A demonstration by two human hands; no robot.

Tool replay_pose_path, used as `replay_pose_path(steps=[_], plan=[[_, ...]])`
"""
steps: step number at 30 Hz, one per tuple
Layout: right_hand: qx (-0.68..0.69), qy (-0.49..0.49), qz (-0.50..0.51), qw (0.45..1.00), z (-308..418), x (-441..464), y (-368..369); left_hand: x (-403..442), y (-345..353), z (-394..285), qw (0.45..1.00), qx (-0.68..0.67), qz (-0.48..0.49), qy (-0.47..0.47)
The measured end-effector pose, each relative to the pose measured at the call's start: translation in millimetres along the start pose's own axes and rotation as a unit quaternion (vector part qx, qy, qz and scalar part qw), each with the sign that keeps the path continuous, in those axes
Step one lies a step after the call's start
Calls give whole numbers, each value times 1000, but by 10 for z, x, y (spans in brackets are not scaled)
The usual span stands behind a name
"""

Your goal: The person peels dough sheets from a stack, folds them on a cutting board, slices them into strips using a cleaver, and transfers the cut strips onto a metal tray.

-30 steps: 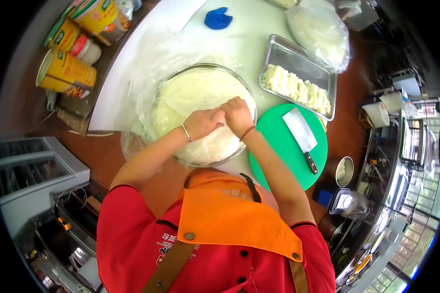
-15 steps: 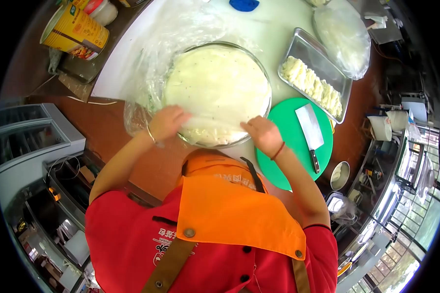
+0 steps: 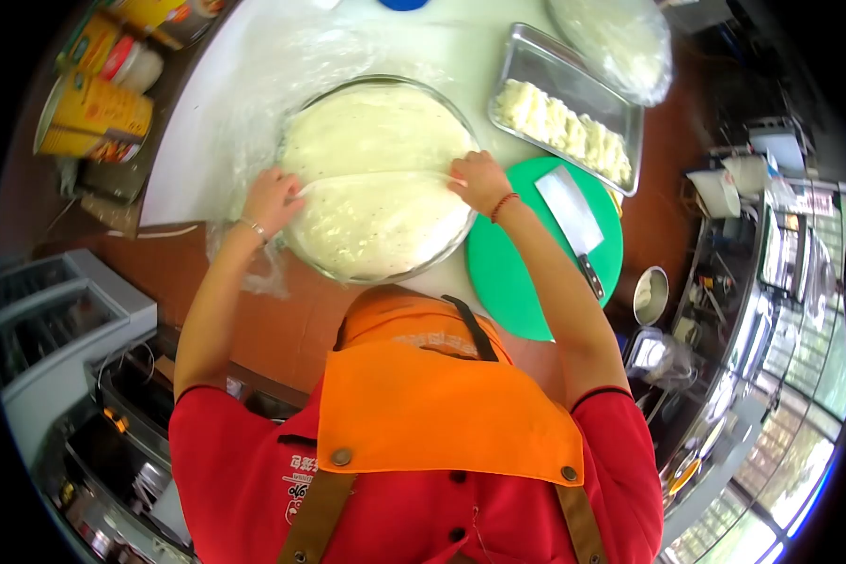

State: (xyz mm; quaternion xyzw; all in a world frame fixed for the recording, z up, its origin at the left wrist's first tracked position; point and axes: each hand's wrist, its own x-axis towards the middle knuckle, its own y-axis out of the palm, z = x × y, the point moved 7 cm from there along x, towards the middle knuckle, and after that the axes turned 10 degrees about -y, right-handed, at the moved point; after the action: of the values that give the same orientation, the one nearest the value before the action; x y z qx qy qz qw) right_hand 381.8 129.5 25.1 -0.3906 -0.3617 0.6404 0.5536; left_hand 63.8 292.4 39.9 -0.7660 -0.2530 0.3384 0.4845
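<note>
A thin, pale sheet that looks like dough (image 3: 376, 127) covers the far half of a large round dish (image 3: 383, 281). Its near edge runs as a raised fold across the middle. My left hand (image 3: 273, 200) pinches this edge at the left rim, and my right hand (image 3: 482, 183) grips it at the right rim. In the near half, a pale, speckled layer (image 3: 371, 235) is exposed. Crumpled clear plastic (image 3: 240, 155) lies to the left of the dish, beside my left hand.
Right of the dish is a round green cutting board (image 3: 508, 273) with a cleaver (image 3: 571, 209) on it. Beyond stands a metal tray (image 3: 583, 80) holding a row of pale dough-like pieces (image 3: 559, 127). A plastic-wrapped bundle (image 3: 620, 47) sits behind. Yellow cans (image 3: 99, 117) stand far left.
Both hands have moved away from my body, from the dish's near side to its middle, drawing the sheet's edge back. More of the layer beneath now shows.
</note>
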Motion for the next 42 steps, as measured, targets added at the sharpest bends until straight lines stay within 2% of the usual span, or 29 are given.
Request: replay_pose_path(steps=[3,5,7,8,9,10,11,15,16,19,23,25,27,28,32,34,37,42], plan=[[20,-13,-111,994,-80,-85,143,-3,44,3,996,-48,-60,46],[-11,38,5,999,-16,-52,262,-49,70,-27,988,-116,39,-90],[80,2,-7,997,87,-117,390,-99,145,-66,987,-124,79,-64],[177,0,28,984,182,-180,367,-132,122,-119,987,-145,60,-33],[273,-4,61,960,317,-262,280,-173,96,-161,985,-166,40,-3],[422,-11,77,903,411,-367,246,-210,47,-248,982,-188,22,25],[560,-22,91,823,534,-472,190,-248,42,-299,975,-216,42,21],[719,-33,67,691,788,-986,-293,-441,-317,-818,937,-324,127,23],[712,-40,57,699,784,-1113,-401,-480,-414,-980,925,-350,148,28],[737,-21,2,676,650,-1604,-751,-529,-733,-1577,907,-374,177,80],[645,11,-132,753,200,-2384,-1231,-408,-858,-2209,901,-370,180,140],[621,57,-169,763,-20,-2823,-1328,-281,-754,-2486,909,-334,170,181],[581,127,-207,776,-143,-3185,-1457,-208,-633,-2825,900,-314,154,261],[564,155,-202,785,-229,-3370,-1422,-189,-550,-2970,892,-303,146,301],[503,231,-239,798,-518,-3941,-1160,-57,72,-3229,890,-266,164,331],[463,270,-225,814,-766,-4175,-825,18,428,-3265,888,-259,166,341],[426,310,-204,825,-1122,-4319,-354,135,830,-3299,920,-148,192,308],[403,329,-160,839,-1646,-4135,-111,444,1084,-3424,943,-54,119,305]])
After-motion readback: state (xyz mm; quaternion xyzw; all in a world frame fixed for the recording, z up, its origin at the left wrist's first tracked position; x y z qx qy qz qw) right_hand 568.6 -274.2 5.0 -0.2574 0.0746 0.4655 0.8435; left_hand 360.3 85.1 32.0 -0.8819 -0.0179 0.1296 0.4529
